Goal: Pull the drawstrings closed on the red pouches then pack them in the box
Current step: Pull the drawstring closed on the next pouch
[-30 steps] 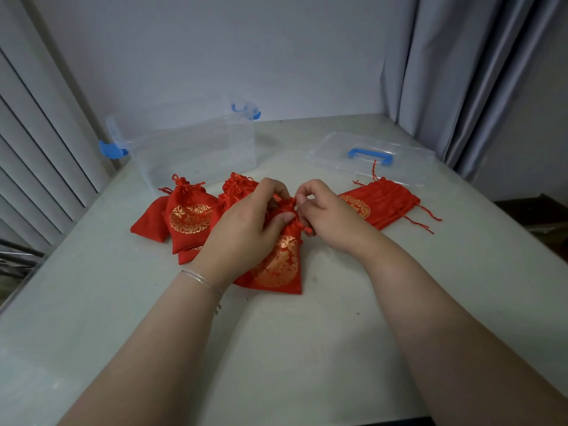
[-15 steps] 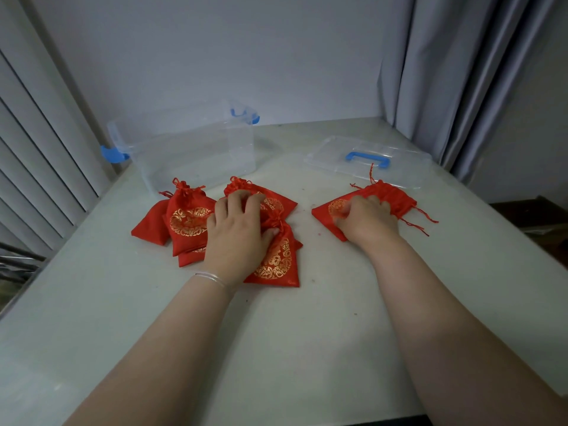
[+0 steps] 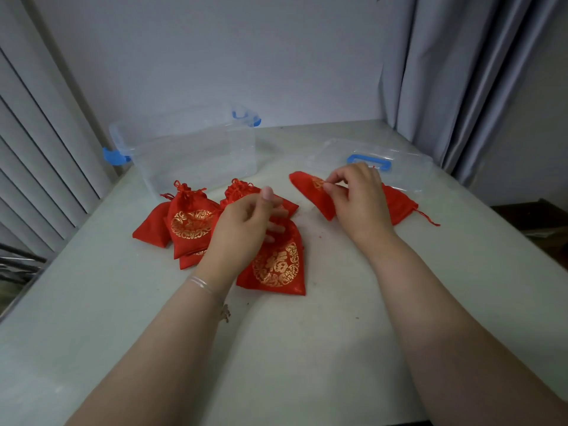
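Pale grey wall (image 3: 221, 56) fills the top of your frame; grey curtain (image 3: 455, 75) hangs in folds at upper right, and ribbed vertical slats (image 3: 37, 142) run down the left edge.

Table (image 3: 307, 348): pale, matt, lightly speckled, taking up the whole lower frame and carrying everything below.

Box (image 3: 190, 155): clear plastic, blue latches, lidless, upper left of centre on the table.

Lid (image 3: 408, 167): clear, blue handle, flat on the table at upper right, well apart from the box.

Your arms: both enter from the bottom edge. A thin bracelet (image 3: 201, 284) circles your left wrist.

Closed pouches (image 3: 190, 222): red with gold emblems, a cluster at centre left in front of the box, tops cinched. One more, the nearest pouch (image 3: 276, 265), lies at centre.

Open pouch (image 3: 396, 201): red, right of centre, just in front of the lid, lifted at its left end.

Left hand (image 3: 242, 229): hovers over the nearest pouch, fingers loosely spread, gripping nothing.

Right hand (image 3: 356, 198): thumb and forefinger pinch the open pouch near its gold print.

Drawstring (image 3: 428, 217): red cord trailing right from the open pouch.
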